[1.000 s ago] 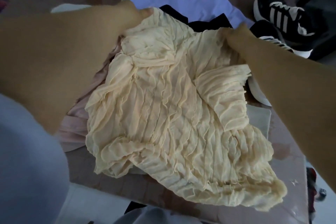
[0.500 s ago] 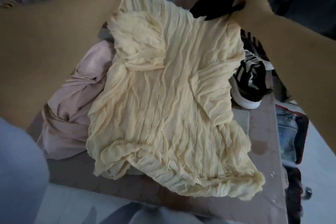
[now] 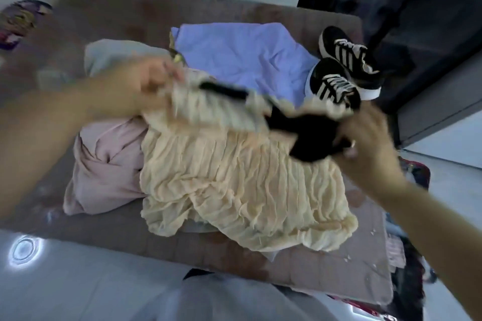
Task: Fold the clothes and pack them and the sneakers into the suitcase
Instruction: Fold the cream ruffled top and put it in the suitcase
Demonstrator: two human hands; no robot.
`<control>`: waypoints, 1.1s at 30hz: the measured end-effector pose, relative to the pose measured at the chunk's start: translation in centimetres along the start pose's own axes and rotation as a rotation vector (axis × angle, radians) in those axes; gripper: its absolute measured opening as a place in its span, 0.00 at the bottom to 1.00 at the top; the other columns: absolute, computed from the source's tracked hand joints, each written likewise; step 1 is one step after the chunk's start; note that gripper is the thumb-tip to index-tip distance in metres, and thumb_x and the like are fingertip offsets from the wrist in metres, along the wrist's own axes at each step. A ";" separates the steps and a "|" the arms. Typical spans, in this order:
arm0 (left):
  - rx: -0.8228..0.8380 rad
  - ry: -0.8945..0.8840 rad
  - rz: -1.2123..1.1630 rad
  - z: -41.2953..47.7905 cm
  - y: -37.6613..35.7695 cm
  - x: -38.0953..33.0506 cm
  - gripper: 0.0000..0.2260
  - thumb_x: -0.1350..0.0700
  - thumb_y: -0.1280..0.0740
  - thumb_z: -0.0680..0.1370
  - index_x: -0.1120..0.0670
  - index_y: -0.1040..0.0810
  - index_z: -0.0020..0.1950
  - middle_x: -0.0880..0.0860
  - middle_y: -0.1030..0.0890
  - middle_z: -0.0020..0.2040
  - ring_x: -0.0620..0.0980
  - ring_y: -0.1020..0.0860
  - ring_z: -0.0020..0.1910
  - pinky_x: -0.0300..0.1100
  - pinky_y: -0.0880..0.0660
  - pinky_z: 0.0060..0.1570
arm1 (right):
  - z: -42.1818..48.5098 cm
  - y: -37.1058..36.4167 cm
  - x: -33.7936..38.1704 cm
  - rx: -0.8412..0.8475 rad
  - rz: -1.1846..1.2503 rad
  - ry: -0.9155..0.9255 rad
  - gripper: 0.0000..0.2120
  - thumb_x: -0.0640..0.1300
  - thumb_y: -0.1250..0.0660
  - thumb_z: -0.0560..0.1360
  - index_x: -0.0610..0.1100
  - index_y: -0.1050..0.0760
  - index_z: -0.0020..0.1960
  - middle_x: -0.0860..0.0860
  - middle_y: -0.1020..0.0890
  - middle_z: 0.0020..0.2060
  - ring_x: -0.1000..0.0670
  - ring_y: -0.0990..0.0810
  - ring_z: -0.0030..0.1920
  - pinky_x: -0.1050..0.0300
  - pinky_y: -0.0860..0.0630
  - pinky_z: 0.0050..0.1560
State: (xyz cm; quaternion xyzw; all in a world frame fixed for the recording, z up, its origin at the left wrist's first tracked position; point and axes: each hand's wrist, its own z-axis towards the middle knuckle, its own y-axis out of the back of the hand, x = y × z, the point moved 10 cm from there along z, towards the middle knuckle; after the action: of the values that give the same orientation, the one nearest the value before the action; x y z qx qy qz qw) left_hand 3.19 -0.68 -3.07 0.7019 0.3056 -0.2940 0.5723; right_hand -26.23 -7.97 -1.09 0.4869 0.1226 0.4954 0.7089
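I can read no text, number or label anywhere in my view. The nearest thing to a mark is the set of pale slanted stripes on the side of each of the black sneakers (image 3: 336,86), and no brand word shows with them. The patterned thing (image 3: 18,21) at the far left edge is too blurred for lettering.

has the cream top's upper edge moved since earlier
Yes: the upper edge of the cream top, in the left hand and right hand, came toward the person, away from the lilac shirt.
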 end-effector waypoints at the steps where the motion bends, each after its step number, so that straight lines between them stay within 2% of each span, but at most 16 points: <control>1: 0.038 0.022 0.007 -0.4 -1.6 1.1 0.19 0.45 0.34 0.60 0.31 0.26 0.50 0.43 0.19 0.46 0.39 0.24 0.40 0.36 0.26 0.42 | -3.0 -1.9 0.6 0.102 0.002 0.025 0.09 0.38 0.38 0.64 0.48 0.35 0.41 0.50 0.29 0.40 0.49 0.30 0.43 0.50 0.37 0.57; 4: 0.269 0.081 0.188 -4.9 -10.4 4.7 0.27 0.48 0.38 0.65 0.25 0.36 0.60 0.36 0.24 0.48 0.36 0.26 0.48 0.31 0.28 0.46 | -11.5 -7.1 1.6 0.361 -0.012 0.064 0.10 0.42 0.39 0.62 0.50 0.36 0.42 0.52 0.25 0.38 0.53 0.28 0.44 0.52 0.42 0.68; 6: 0.285 0.114 0.265 -6.1 -12.3 5.5 0.30 0.56 0.37 0.71 0.28 0.41 0.65 0.36 0.28 0.49 0.35 0.30 0.53 0.28 0.31 0.49 | -13.6 -8.1 2.2 0.386 0.023 0.030 0.11 0.43 0.40 0.61 0.52 0.37 0.41 0.53 0.23 0.36 0.55 0.28 0.41 0.55 0.42 0.69; 10: 0.170 0.040 0.345 -7.2 -11.5 5.2 0.35 0.53 0.40 0.70 0.22 0.51 0.65 0.42 0.28 0.51 0.38 0.30 0.51 0.31 0.33 0.49 | -13.1 -7.3 2.5 0.314 0.094 -0.046 0.09 0.41 0.40 0.63 0.51 0.36 0.41 0.56 0.29 0.41 0.55 0.29 0.42 0.54 0.35 0.63; 12: 0.280 0.083 0.556 -7.7 -12.7 5.7 0.39 0.55 0.39 0.73 0.29 0.62 0.68 0.47 0.29 0.54 0.43 0.32 0.53 0.34 0.34 0.51 | -13.9 -8.9 2.7 0.473 0.094 -0.028 0.09 0.45 0.39 0.65 0.52 0.35 0.44 0.56 0.27 0.42 0.55 0.29 0.44 0.56 0.36 0.63; 14: 0.506 0.196 0.736 -8.7 -15.0 6.2 0.36 0.56 0.40 0.76 0.35 0.61 0.72 0.49 0.32 0.63 0.48 0.34 0.61 0.37 0.36 0.57 | -15.9 -11.2 2.2 0.750 0.181 -0.090 0.12 0.52 0.39 0.65 0.56 0.36 0.47 0.56 0.25 0.41 0.57 0.29 0.43 0.61 0.32 0.57; 16: 0.559 0.211 0.671 -8.5 -14.7 5.2 0.30 0.54 0.40 0.76 0.35 0.48 0.72 0.42 0.30 0.62 0.45 0.32 0.60 0.36 0.34 0.57 | -15.8 -11.4 0.5 0.898 0.333 -0.305 0.10 0.58 0.41 0.63 0.58 0.36 0.42 0.57 0.24 0.37 0.58 0.26 0.39 0.64 0.29 0.43; 17: 0.509 0.201 0.597 -7.6 -13.5 4.4 0.26 0.53 0.39 0.76 0.34 0.40 0.69 0.38 0.27 0.58 0.42 0.29 0.56 0.35 0.32 0.55 | -14.5 -10.6 -0.6 0.835 0.392 -0.383 0.10 0.60 0.42 0.63 0.56 0.35 0.39 0.56 0.22 0.35 0.56 0.24 0.38 0.63 0.28 0.40; 19: 0.234 0.139 0.468 -4.7 -9.4 2.7 0.17 0.55 0.38 0.76 0.41 0.27 0.63 0.37 0.24 0.51 0.41 0.25 0.50 0.30 0.31 0.49 | -10.2 -8.3 -3.1 0.586 0.399 -0.458 0.09 0.57 0.39 0.68 0.52 0.32 0.38 0.53 0.21 0.35 0.54 0.22 0.37 0.60 0.27 0.38; 21: -0.108 0.031 0.403 -1.7 -4.6 0.7 0.13 0.60 0.37 0.77 0.51 0.23 0.60 0.47 0.21 0.54 0.47 0.23 0.52 0.35 0.31 0.49 | -6.4 -6.7 -5.9 0.352 0.386 -0.549 0.09 0.50 0.37 0.74 0.48 0.29 0.38 0.51 0.20 0.33 0.53 0.22 0.35 0.56 0.28 0.39; 23: -0.302 -0.037 0.434 0.8 -1.8 -0.5 0.13 0.57 0.37 0.77 0.58 0.23 0.59 0.56 0.20 0.55 0.54 0.23 0.54 0.42 0.30 0.52 | -3.8 -7.2 -7.5 0.297 0.394 -0.644 0.09 0.48 0.37 0.76 0.46 0.29 0.39 0.52 0.19 0.35 0.57 0.22 0.36 0.58 0.29 0.39; 24: -0.341 -0.032 0.462 2.0 -1.1 -0.3 0.16 0.52 0.37 0.77 0.60 0.23 0.59 0.58 0.20 0.55 0.57 0.23 0.54 0.46 0.29 0.53 | -2.9 -8.5 -7.4 0.381 0.417 -0.654 0.06 0.49 0.36 0.76 0.48 0.29 0.42 0.55 0.20 0.38 0.59 0.22 0.38 0.60 0.29 0.41; 26: -0.303 0.066 0.446 4.1 -1.2 1.6 0.21 0.47 0.35 0.76 0.59 0.27 0.63 0.58 0.21 0.59 0.58 0.24 0.56 0.50 0.28 0.57 | -3.3 -11.8 -4.1 0.735 0.458 -0.581 0.08 0.51 0.32 0.73 0.51 0.28 0.49 0.58 0.21 0.44 0.60 0.23 0.44 0.62 0.28 0.47; 28: -0.193 0.182 0.426 5.4 -2.4 4.0 0.25 0.46 0.32 0.74 0.56 0.31 0.68 0.54 0.24 0.64 0.55 0.25 0.60 0.46 0.30 0.60 | -6.1 -14.0 1.1 1.047 0.490 -0.397 0.15 0.50 0.29 0.72 0.51 0.28 0.56 0.56 0.22 0.48 0.57 0.23 0.49 0.61 0.27 0.51; 31: -0.123 0.270 0.420 5.8 -3.5 6.1 0.26 0.43 0.31 0.72 0.55 0.28 0.65 0.51 0.24 0.62 0.52 0.26 0.60 0.40 0.33 0.56 | -9.7 -13.9 7.4 1.177 0.364 -0.050 0.20 0.51 0.32 0.74 0.49 0.30 0.64 0.55 0.24 0.58 0.55 0.26 0.57 0.61 0.30 0.59; 33: -0.129 0.264 0.457 5.9 -3.5 6.5 0.23 0.43 0.31 0.72 0.56 0.25 0.60 0.53 0.22 0.58 0.54 0.25 0.57 0.43 0.31 0.54 | -10.7 -13.5 8.1 1.179 0.281 0.030 0.18 0.52 0.35 0.76 0.50 0.29 0.64 0.56 0.26 0.61 0.55 0.27 0.58 0.59 0.31 0.60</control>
State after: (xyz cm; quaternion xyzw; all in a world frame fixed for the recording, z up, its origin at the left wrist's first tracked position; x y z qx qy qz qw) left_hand 4.32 -5.30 -11.18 0.7472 0.2292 -0.0428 0.6224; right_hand -21.50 4.29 -14.87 0.8020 0.3211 0.4396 0.2460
